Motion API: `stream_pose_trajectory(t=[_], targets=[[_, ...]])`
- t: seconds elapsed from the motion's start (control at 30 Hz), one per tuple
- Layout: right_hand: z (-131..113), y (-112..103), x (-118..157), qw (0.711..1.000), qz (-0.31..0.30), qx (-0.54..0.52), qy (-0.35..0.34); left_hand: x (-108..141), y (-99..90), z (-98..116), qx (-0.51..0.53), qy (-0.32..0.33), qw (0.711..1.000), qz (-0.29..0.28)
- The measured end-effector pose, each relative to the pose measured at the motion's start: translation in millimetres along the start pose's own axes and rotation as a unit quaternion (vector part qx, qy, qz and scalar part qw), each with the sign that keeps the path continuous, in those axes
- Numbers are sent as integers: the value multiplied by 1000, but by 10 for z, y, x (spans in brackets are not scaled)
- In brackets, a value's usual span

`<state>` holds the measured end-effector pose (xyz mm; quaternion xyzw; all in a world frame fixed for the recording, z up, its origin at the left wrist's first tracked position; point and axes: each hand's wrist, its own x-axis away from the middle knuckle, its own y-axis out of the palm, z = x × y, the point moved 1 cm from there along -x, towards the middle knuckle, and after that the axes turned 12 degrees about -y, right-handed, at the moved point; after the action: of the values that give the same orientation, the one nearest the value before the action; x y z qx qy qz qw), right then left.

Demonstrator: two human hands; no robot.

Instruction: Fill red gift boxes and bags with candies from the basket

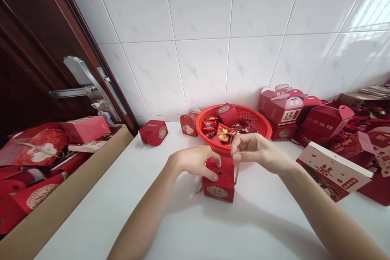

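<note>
A small red box (217,191) with a round pale emblem on its front stands on the white table in front of the red basket. My left hand (198,161) rests on the box, its thumb and fingers bent over the top. To the right of the box, my right hand (258,152) is raised, thumb and index finger pinched on a thin cord (237,172) that hangs along the box's right side. More cord lies by the box's left side. Behind both hands, the red basket (262,124) holds wrapped sweets (224,133) and another red box (228,114).
Two red boxes stand at the back left (154,133) and beside the basket (189,124). Many red boxes (283,109) are piled at the right, near a cream-and-red box (335,170). A cardboard carton (76,183) of red packaging is at the left, beside a door handle (73,91).
</note>
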<state>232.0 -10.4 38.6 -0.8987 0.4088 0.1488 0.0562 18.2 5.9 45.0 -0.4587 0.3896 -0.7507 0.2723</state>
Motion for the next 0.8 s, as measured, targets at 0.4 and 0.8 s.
stream_pose_trajectory(t=[0.4, 0.8], targets=[[-174, -80, 69, 986, 32, 162, 16, -212, 36, -51, 94, 44, 994, -24], [-301, -158, 128, 970, 83, 230, -3, 40, -109, -77, 397, 134, 906, -53]])
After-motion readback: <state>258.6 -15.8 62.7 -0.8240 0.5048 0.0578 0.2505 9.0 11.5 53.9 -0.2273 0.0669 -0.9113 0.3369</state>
